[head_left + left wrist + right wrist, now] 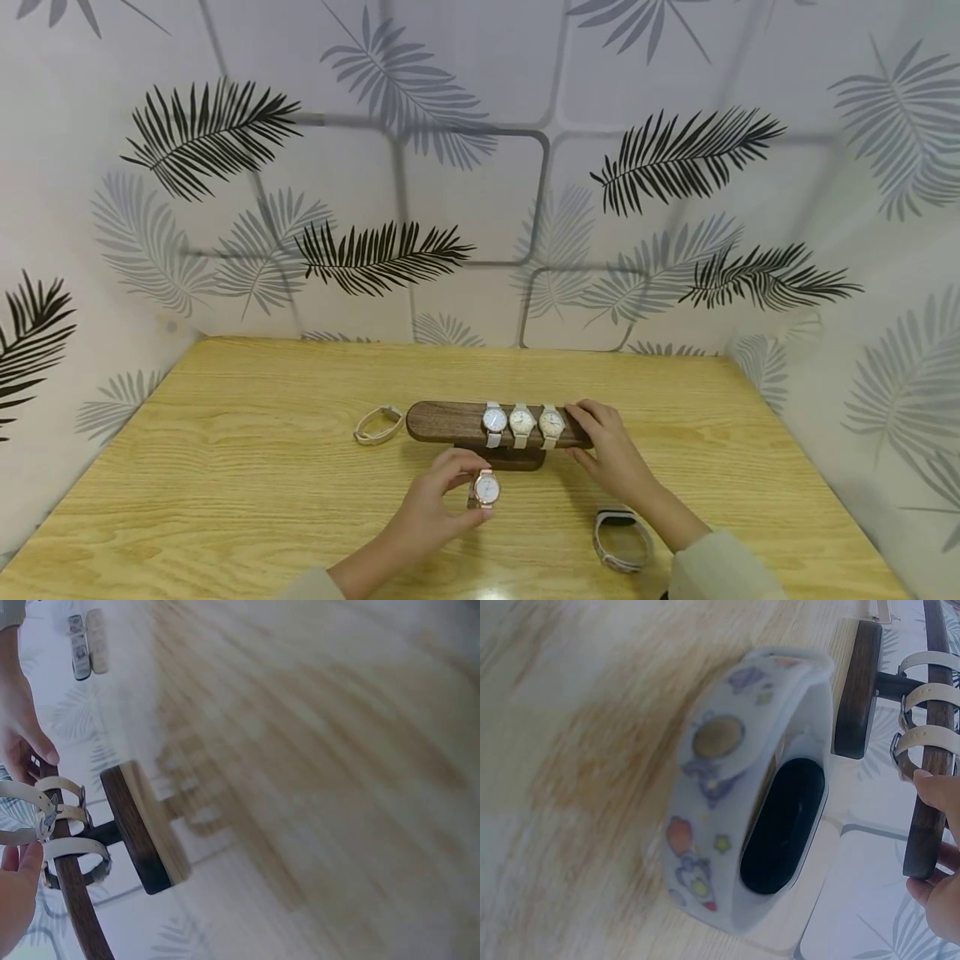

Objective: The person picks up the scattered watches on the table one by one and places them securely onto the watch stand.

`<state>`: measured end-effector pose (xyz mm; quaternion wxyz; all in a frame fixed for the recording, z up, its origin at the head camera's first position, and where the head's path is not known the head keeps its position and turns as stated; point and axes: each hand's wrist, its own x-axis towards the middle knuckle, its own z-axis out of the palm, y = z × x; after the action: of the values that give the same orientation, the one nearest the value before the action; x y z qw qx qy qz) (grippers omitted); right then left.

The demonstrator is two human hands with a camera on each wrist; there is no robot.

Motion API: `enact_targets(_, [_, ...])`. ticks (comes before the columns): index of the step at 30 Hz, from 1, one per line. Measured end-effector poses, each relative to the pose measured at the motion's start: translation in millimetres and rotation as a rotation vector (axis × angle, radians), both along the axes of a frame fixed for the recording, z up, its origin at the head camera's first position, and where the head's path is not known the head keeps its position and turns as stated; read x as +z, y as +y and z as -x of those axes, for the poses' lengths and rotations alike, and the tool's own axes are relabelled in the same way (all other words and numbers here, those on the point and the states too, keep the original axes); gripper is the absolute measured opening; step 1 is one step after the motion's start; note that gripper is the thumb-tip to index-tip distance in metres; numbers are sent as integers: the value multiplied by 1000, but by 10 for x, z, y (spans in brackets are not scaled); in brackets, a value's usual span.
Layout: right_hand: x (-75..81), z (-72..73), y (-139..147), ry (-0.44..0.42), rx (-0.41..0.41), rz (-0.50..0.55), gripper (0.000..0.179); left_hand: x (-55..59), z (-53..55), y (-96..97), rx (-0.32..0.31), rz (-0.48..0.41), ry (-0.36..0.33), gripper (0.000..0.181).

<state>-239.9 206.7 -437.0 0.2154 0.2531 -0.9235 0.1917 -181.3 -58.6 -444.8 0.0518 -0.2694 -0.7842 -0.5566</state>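
Observation:
My left hand (435,505) pinches a wristwatch (487,487) with a white dial and light strap between thumb and fingers, just in front of a dark wooden watch stand (442,421). Three watches with pale straps are fastened round the stand's bar, among them a white-dialled one (494,419) nearest its middle. My right hand (611,450) grips the bar's right end, thumb on the near side and fingers beyond. In the right wrist view, its thumb and fingers (939,791) hold the bar (928,832) beside the strapped watches.
A fitness band (622,542) with a black screen and cartoon-printed pale strap stands near my right forearm. Left of the stand lies another looped pale band (378,426). The wood-grain table (225,467) meets a leaf-patterned backdrop (465,192) behind.

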Motion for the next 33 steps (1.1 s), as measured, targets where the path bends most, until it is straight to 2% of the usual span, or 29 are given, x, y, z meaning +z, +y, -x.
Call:
enact_targets(10, [31, -17, -19, -11, -6, 0, 55, -31, 82, -170, 71, -45, 53, 44])
enact_targets(19, [19, -5, -1, -8, -1, -1, 54, -68, 148, -344, 168, -69, 39, 43])
enact_targets(26, [-4, -3, 10, -5, -1, -1, 54, -87, 202, -479, 232, -90, -13, 46])
enact_targets(33, [-6, 1, 10, -4, -6, -9, 55, -100, 258, -603, 283, -57, 24, 46])
